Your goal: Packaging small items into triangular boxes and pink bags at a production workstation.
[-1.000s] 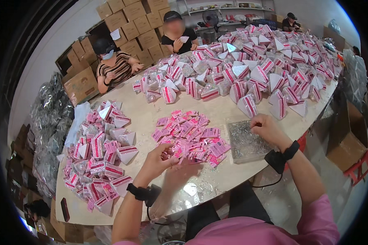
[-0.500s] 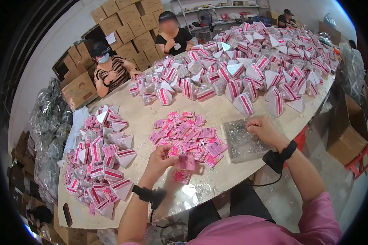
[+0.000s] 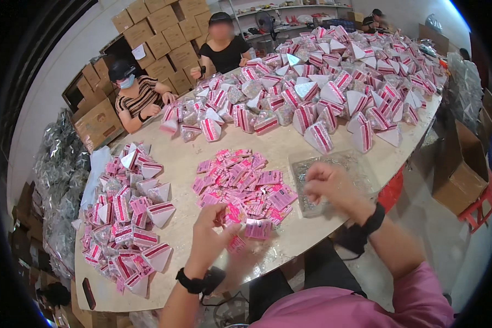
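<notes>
My left hand [image 3: 209, 232] is closed on a small pink printed card [image 3: 235, 214], held between thumb and fingers at the near edge of a card pile. Two more cards lie or hang just below it; one is a pink card [image 3: 258, 228] with a dark label. My right hand [image 3: 327, 185] is over the near left part of a clear plastic tray [image 3: 299, 210] of thin metal pins. Its fingers are pinched together and slightly blurred; anything between them is too small to make out. The loose pile of pink cards [image 3: 240, 177] lies left of the tray.
Wedge-shaped pink-and-white packs form a heap [image 3: 128, 218] at the left and a larger heap [image 3: 333, 82] across the far side. A phone-like dark object [image 3: 88, 293] lies at the near left edge. Co-workers sit beyond the table [image 3: 202, 153]; an open carton [image 3: 459, 175] stands at right.
My right hand has moved left across the tray, toward the left hand. A card in my left hand has come up and turned. The view has shifted slightly.
</notes>
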The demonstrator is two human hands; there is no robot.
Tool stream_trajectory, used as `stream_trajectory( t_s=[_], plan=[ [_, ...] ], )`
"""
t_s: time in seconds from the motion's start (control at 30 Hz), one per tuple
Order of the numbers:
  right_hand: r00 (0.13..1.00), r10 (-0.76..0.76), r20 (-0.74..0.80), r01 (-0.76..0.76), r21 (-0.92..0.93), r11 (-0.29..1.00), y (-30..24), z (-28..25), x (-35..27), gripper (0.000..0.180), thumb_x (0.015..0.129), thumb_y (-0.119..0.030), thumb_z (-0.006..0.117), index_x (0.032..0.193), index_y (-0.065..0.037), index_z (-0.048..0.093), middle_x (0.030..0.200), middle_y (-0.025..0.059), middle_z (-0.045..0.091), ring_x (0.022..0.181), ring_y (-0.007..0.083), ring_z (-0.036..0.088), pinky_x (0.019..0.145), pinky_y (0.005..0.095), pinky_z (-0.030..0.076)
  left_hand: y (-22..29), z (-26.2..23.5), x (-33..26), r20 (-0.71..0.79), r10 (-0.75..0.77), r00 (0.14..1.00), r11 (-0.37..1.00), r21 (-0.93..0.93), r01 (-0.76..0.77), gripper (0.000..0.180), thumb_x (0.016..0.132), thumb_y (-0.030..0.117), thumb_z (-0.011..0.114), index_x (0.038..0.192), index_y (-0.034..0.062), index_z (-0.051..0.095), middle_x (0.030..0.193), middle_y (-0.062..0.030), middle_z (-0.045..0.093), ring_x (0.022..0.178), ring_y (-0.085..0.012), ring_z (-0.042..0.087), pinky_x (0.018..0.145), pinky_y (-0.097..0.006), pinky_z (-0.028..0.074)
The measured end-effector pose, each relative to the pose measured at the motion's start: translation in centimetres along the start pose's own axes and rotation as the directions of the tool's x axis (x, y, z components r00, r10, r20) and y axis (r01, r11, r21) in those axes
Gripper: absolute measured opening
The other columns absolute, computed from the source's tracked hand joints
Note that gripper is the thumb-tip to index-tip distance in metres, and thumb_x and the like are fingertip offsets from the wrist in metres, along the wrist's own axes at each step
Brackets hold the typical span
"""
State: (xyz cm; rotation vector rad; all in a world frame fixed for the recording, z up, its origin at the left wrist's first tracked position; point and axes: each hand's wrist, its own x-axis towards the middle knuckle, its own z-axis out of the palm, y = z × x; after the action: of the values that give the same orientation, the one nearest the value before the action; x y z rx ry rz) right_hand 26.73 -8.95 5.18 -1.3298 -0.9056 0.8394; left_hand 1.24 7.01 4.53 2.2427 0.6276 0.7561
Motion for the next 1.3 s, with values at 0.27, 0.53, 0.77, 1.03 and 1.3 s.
stream_trajectory(
  t_s=[0.27,0.53,0.77,1.03,1.3],
  plan=[
    [1.000,-0.022,0.020,0.015,0.329,0.944,2.3,6.3,-1.8,0.008,0.082,-0.005,0.063,0.085,-0.003,0.056,0.072,0.0026,0.058,0.060,0.0086,0.055,0.054,0.0221,0.046,3.6,1.9,-2.1,0.043,0.053,0.998,0.999,-0.015,-0.052,0.046,0.069,0.013,0.077,0.107,-0.0004,0.055,0.093,-0.0107,0.055,0.079,-0.0186,0.057,0.071,-0.028,0.047],
    [1.000,0.006,0.026,-0.017,0.461,0.887,2.8,7.6,-2.4,0.008,0.083,-0.005,0.062,0.086,-0.002,0.055,0.072,0.0035,0.057,0.059,0.0094,0.054,0.054,0.0225,0.046,4.0,2.4,-2.7,0.026,0.074,0.997,0.997,-0.040,-0.073,0.047,0.071,0.018,0.075,0.110,-0.0012,0.056,0.086,-0.0049,0.051,0.074,-0.0126,0.051,0.066,-0.025,0.044],
    [0.998,0.061,0.006,-0.057,0.465,0.884,3.4,6.9,-2.6,0.007,0.084,-0.007,0.061,0.086,-0.004,0.056,0.073,0.0007,0.056,0.059,0.0081,0.053,0.054,0.0212,0.045,4.2,2.6,-2.6,0.040,0.055,0.998,0.998,-0.025,-0.054,0.045,0.071,0.015,0.075,0.108,-0.0002,0.056,0.089,-0.0060,0.054,0.076,-0.0129,0.052,0.066,-0.025,0.045],
    [0.998,-0.015,0.064,-0.024,0.562,0.827,3.5,7.7,-2.1,0.012,0.083,-0.009,0.065,0.086,-0.003,0.055,0.089,0.0072,0.059,0.083,0.0134,0.056,0.077,0.0259,0.044,4.4,3.4,-2.6,0.133,-0.021,0.991,1.000,0.024,0.018,0.046,0.070,0.014,0.076,0.107,-0.0015,0.054,0.095,-0.0119,0.055,0.078,-0.0202,0.057,0.068,-0.030,0.048],
    [0.993,-0.025,0.116,-0.062,0.684,0.727,2.5,8.3,-2.5,0.014,0.083,-0.010,0.065,0.089,-0.003,0.054,0.092,0.0107,0.061,0.088,0.0166,0.058,0.079,0.0261,0.044,4.6,3.3,-2.7,0.078,0.071,0.994,0.995,0.070,-0.077,0.036,0.075,0.016,0.072,0.102,-0.0008,0.056,0.090,-0.0101,0.058,0.077,-0.0174,0.058,0.069,-0.029,0.047]
  ],
)
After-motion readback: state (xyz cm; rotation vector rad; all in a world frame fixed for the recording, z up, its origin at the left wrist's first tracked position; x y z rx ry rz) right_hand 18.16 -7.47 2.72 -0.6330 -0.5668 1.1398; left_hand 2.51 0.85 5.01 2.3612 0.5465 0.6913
